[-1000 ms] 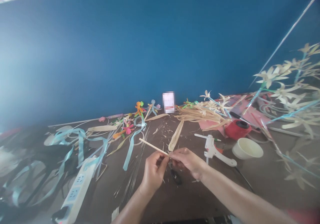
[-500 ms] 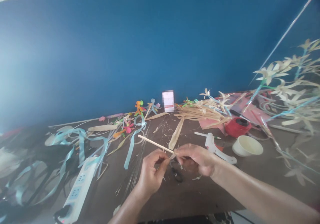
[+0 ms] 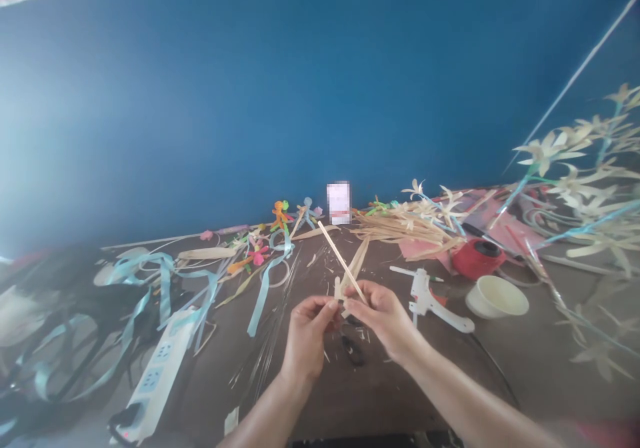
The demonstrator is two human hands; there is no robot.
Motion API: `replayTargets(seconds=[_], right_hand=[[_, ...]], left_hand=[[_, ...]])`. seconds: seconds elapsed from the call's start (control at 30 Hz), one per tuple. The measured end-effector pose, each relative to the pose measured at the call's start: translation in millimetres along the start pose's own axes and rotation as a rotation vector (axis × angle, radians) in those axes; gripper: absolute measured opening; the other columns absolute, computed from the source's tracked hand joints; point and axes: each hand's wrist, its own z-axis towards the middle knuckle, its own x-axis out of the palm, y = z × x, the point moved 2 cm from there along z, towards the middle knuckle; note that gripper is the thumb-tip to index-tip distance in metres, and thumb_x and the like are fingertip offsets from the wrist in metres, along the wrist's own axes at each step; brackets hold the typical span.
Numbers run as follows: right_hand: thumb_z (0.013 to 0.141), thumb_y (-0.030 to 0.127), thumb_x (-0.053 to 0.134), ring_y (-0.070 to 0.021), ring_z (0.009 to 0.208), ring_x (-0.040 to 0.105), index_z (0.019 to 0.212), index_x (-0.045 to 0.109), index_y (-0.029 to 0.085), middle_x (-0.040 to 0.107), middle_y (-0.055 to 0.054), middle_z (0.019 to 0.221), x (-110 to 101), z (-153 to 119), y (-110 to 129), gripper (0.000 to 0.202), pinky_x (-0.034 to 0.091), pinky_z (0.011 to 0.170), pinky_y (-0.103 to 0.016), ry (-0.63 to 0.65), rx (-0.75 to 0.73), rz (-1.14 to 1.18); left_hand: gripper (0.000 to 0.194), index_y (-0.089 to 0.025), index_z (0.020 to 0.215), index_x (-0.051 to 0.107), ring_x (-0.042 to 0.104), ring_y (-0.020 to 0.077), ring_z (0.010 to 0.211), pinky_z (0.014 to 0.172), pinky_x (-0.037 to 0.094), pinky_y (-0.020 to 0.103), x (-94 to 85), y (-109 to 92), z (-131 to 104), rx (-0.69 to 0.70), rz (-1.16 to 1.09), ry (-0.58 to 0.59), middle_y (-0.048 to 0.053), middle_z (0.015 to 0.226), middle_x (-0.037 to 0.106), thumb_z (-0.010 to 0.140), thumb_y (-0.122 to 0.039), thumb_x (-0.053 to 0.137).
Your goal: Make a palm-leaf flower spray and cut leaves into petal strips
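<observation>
My right hand (image 3: 385,315) is closed around the lower end of a thin pale stick (image 3: 336,251), which slants up and to the left. Close beside it, my left hand (image 3: 311,331) pinches a small pale strip (image 3: 338,289), apparently dried husk; the fingertips of both hands nearly meet there. Behind them a wide dried husk piece (image 3: 357,261) lies on the table. Just below the fingers are dark looped handles (image 3: 353,349), probably of scissors, partly hidden. A white glue gun (image 3: 431,301) lies to the right of my right hand.
A cream bowl (image 3: 497,297) and a red spool (image 3: 476,259) stand right, near pale husk flowers (image 3: 547,151). Dried husks (image 3: 400,228) lie at the back. On the left are a white power strip (image 3: 163,375), blue ribbon (image 3: 260,301) and small colourful figures (image 3: 281,215).
The stick has swung from lying nearly level to pointing up and away, now in my right hand. My right hand has turned upward, and a pale strip shows at the left fingertips.
</observation>
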Motion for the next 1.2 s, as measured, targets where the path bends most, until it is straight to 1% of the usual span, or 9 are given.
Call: replayTargets(seconds=[0.1, 0.2, 0.3, 0.47, 0.57, 0.63, 0.8, 0.87, 1.2], right_hand=[[0.071, 0.036, 0.057, -0.0068, 0.047, 0.035, 0.072, 0.051, 0.016, 0.04, 0.005, 0.053, 9.8, -2.6, -9.2, 0.021, 0.028, 0.045, -0.019, 0.004, -0.03, -0.004], [0.072, 0.033, 0.055, -0.0059, 0.046, 0.031, 0.067, 0.048, 0.016, 0.037, 0.006, 0.053, 3.8, 0.6, -7.5, 0.02, 0.025, 0.044, -0.018, 0.003, -0.052, -0.102], [0.071, 0.026, 0.053, -0.0052, 0.045, 0.027, 0.063, 0.048, 0.016, 0.035, 0.006, 0.051, -3.0, 3.4, -4.3, 0.014, 0.022, 0.042, -0.018, 0.104, -0.036, -0.287], [0.065, 0.018, 0.051, -0.0063, 0.047, 0.034, 0.059, 0.052, 0.015, 0.04, 0.005, 0.049, -8.5, 3.7, -1.9, 0.006, 0.024, 0.043, -0.017, 0.241, -0.046, -0.584], [0.065, 0.019, 0.053, -0.0071, 0.048, 0.036, 0.059, 0.053, 0.015, 0.043, 0.005, 0.049, -12.7, 6.1, -1.1, 0.007, 0.024, 0.043, -0.017, 0.283, -0.038, -0.644], [0.068, 0.023, 0.053, -0.0067, 0.046, 0.035, 0.064, 0.055, 0.015, 0.043, 0.005, 0.049, -16.1, 9.1, -0.2, 0.009, 0.024, 0.042, -0.017, 0.282, -0.02, -0.587], [0.076, 0.042, 0.049, -0.0058, 0.043, 0.027, 0.082, 0.053, 0.016, 0.037, 0.006, 0.053, -18.0, 11.9, -2.6, 0.027, 0.021, 0.04, -0.018, 0.021, -0.025, -0.27], [0.075, 0.047, 0.049, -0.0061, 0.044, 0.028, 0.078, 0.052, 0.016, 0.037, 0.006, 0.054, -10.3, 8.9, -8.2, 0.031, 0.022, 0.041, -0.018, 0.035, -0.018, -0.206], [0.072, 0.051, 0.051, -0.007, 0.049, 0.033, 0.061, 0.051, 0.015, 0.038, 0.004, 0.053, 13.3, 5.2, -22.8, 0.038, 0.027, 0.045, -0.019, 0.038, 0.021, 0.002]], left_hand=[[0.016, -0.013, 0.066, 0.06, 0.048, 0.0075, 0.05, 0.05, 0.04, 0.02, 2.3, 6.1, -2.1, -0.013, 0.006, -0.003, -0.001, 0.057, 0.056, 0.063, -0.028, 0.066], [0.02, -0.012, 0.075, 0.063, 0.048, 0.0077, 0.051, 0.05, 0.039, 0.02, -1.5, 9.1, -3.4, -0.045, 0.083, 0.055, 0.0, 0.059, 0.056, 0.064, -0.029, 0.064], [0.026, -0.013, 0.086, 0.062, 0.05, 0.0091, 0.056, 0.048, 0.038, 0.019, -5.9, 3.2, -1.3, -0.083, 0.13, 0.15, 0.003, 0.068, 0.058, 0.068, -0.032, 0.06], [0.021, -0.01, 0.074, 0.063, 0.046, 0.0065, 0.049, 0.045, 0.034, 0.017, -8.9, -9.1, 7.3, -0.148, 0.218, 0.318, 0.002, 0.061, 0.055, 0.067, -0.03, 0.061], [0.019, -0.011, 0.069, 0.061, 0.044, 0.0059, 0.047, 0.044, 0.034, 0.018, -11.1, -8.4, 10.4, -0.179, 0.246, 0.353, 0.0, 0.059, 0.053, 0.063, -0.028, 0.065], [0.018, -0.011, 0.065, 0.059, 0.044, 0.0056, 0.045, 0.045, 0.035, 0.018, -12.8, -5.6, 11.0, -0.209, 0.22, 0.321, -0.002, 0.056, 0.051, 0.06, -0.027, 0.067], [0.018, -0.015, 0.064, 0.053, 0.043, 0.0056, 0.047, 0.046, 0.037, 0.018, -11.6, 0.4, 10.6, -0.202, -0.099, 0.099, -0.005, 0.055, 0.048, 0.062, -0.028, 0.066], [0.018, -0.016, 0.065, 0.052, 0.044, 0.0052, 0.049, 0.048, 0.038, 0.018, -8.5, 2.3, 10.3, -0.183, -0.192, 0.04, -0.004, 0.058, 0.05, 0.063, -0.028, 0.065], [0.015, -0.014, 0.064, 0.052, 0.044, 0.0049, 0.05, 0.049, 0.035, 0.017, -2.2, 7.8, 4.7, -0.096, -0.161, 0.088, -0.004, 0.057, 0.048, 0.065, -0.024, 0.064]])
